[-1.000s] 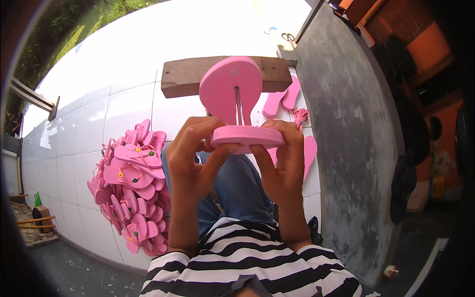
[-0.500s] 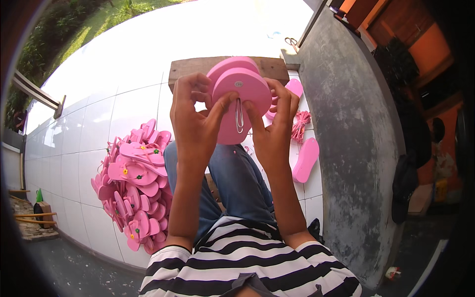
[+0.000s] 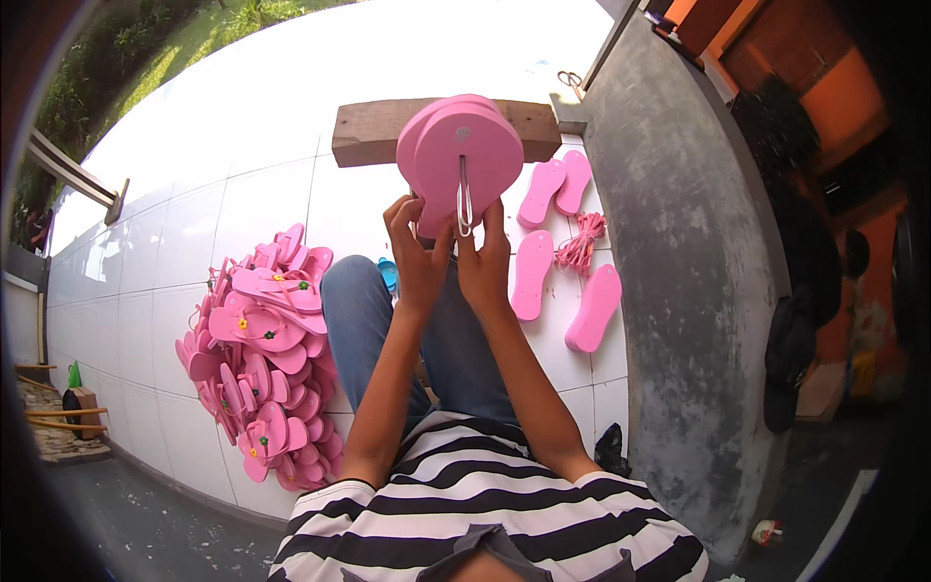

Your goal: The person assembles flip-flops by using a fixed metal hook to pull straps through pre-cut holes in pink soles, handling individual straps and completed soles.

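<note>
Two pink flip-flop soles [image 3: 432, 160] are held up in front of me, one behind the other, with their rounded ends upward. A bent silver wire loop [image 3: 465, 199] rises along the front sole into a hole near its middle. My left hand [image 3: 420, 260] is closed at the lower left end of the soles, fingers curled around the edge. Beside it, my right hand [image 3: 484, 267] is closed at the lower right, its thumb close to the bottom of the wire loop. The soles partly cover a wooden block [image 3: 364, 134] behind them.
A large heap of pink flip-flops [image 3: 272, 339] lies on the white tiles at the left. To the right are several loose soles [image 3: 594, 308] and a bundle of pink straps [image 3: 582, 242]. A grey wall [image 3: 669, 242] borders the right; scissors [image 3: 570, 80] lie at the back.
Both hands have moved down from the sides of the soles to their lower end and closer together. The soles have shifted slightly up, and the wire loop now reaches lower between the hands.
</note>
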A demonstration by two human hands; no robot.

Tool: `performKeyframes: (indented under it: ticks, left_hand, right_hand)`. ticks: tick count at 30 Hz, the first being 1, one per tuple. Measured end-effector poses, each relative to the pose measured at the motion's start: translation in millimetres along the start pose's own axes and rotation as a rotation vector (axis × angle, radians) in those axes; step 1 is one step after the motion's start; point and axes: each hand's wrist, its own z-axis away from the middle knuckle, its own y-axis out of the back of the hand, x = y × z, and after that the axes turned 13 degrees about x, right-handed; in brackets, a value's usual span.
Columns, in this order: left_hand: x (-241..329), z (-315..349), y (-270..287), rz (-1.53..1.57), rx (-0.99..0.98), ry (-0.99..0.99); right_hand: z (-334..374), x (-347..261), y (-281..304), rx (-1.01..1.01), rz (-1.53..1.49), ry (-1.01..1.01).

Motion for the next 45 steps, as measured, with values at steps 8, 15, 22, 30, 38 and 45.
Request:
performKeyframes:
  ticks: [8,15,22,30,38,45]
  left_hand:
    - [-12.9,36.7,78.3,-0.181,-0.388,0.316]
    - [-18.9,-45.8,158.6,-0.521,-0.270,0.171]
    - [-32.6,-46.0,150.1,-0.841,-0.462,-0.029]
    - [-31.3,-46.5,141.2,-0.932,-0.439,0.065]
    - [-29.8,-45.3,126.0,-0.942,-0.491,0.042]
    - [-33.1,-41.7,133.8,-0.980,-0.465,0.046]
  right_hand:
    - [50.3,56.0,18.1,-0.104,0.630,0.100]
    - [96.3,59.1,-27.8,-0.369,0.515,0.289]
    - [141.7,239.7,-108.4,-0.755,0.794,-0.174]
    - [133.5,274.8,-125.7,-0.934,0.910,-0.237]
    - [137.1,296.9,-140.4,-0.983,1.064,-0.212]
    - [143.4,262.2,-125.6,-0.876,0.893,-0.207]
